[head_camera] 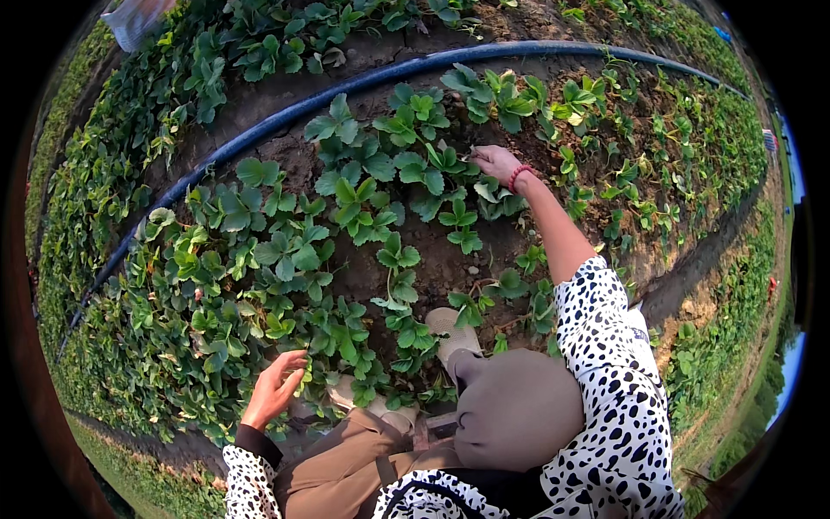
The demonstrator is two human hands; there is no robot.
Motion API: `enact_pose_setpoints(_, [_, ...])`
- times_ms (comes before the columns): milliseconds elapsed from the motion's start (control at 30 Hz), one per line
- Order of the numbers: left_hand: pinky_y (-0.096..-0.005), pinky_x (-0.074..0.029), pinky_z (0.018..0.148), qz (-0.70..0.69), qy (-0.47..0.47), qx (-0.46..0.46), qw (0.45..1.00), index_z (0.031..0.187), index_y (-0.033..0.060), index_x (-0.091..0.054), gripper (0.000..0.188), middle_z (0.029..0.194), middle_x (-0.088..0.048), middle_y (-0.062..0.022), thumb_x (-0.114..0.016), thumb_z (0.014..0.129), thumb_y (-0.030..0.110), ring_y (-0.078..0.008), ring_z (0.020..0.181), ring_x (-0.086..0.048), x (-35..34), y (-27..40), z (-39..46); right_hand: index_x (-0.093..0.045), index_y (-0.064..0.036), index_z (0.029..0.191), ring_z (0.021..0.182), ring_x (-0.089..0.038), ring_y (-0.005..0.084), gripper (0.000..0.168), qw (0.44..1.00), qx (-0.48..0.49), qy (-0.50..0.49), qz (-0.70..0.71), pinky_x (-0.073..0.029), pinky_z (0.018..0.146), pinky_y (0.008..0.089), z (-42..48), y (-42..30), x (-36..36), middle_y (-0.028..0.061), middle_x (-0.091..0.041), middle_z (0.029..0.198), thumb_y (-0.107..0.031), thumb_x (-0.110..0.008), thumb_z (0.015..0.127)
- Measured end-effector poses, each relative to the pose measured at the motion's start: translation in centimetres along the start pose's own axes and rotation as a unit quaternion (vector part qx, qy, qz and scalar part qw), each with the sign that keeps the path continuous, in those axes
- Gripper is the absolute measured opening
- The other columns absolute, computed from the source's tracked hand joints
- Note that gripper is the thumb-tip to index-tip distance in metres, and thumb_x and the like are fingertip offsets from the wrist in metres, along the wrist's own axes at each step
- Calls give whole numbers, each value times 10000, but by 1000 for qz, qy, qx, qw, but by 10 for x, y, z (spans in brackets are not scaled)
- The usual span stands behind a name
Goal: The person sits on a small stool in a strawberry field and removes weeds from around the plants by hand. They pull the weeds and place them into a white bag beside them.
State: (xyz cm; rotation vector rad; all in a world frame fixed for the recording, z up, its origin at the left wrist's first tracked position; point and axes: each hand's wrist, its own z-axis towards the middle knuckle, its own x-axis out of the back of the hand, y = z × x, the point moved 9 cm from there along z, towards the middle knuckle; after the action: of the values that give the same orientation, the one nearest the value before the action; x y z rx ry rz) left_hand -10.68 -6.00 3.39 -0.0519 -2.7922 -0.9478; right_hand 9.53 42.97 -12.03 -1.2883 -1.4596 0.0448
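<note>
Low strawberry plants [350, 207] with toothed green leaves spread over brown soil before me. My right hand [496, 163], a red bracelet at its wrist, reaches in among the leaves at upper centre. Its fingertips are pinched together at a pale stem or dry leaf; which of the two, I cannot tell. At lower left my left hand [275, 386] hovers beside the leaves, fingers apart, holding nothing.
A long blue hose [363, 79] curves across the bed beyond my hands. My light mesh shoes [450, 327] rest among the plants, close to my knees. A translucent white bag [133, 26] shows at upper left. A bare furrow [703, 259] runs at the right.
</note>
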Motion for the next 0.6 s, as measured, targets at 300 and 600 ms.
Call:
enact_pose_setpoints(300, [-300, -463, 844, 24, 2, -12, 1000, 1205, 35, -501, 323, 1056, -613, -105, -522, 890, 102, -181, 1008, -579, -2, -8, -2, -574, -124, 1090, 897, -589, 359, 307, 925, -78, 331, -170, -481, 734, 451, -4, -2, 83, 181, -582, 1079, -231, -576, 802])
enact_pose_setpoints(600, [-304, -456, 857, 9, 14, -7, 1000, 1204, 36, -505, 326, 1048, -613, -106, -526, 886, 106, -188, 1000, -584, 4, -5, 4, -530, -112, 989, 860, -623, 325, 170, 924, -34, 241, -295, -501, 702, 448, 38, -6, 75, 127, -574, 1003, -129, -396, 885])
